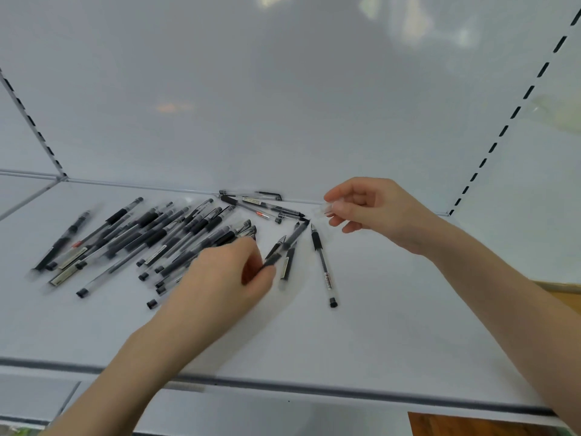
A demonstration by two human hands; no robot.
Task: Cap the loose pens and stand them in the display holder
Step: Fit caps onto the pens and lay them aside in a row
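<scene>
On the shelf (377, 325), the left hand (229, 278) grips a pen (292, 237) beside the pile (151, 240) while the right hand (377, 209) pinches what looks like a clear cap (327, 210) near its tip, a small, slick thing that could slip or go on askew; no holder shows.

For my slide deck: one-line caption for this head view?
Left hand grips a pen while right hand pinches a clear cap over a white shelf.

On the shelf (393, 325), a pen heap (147, 240) lies left, a single pen (323, 269) right, several pens (264, 205) behind them.
</scene>
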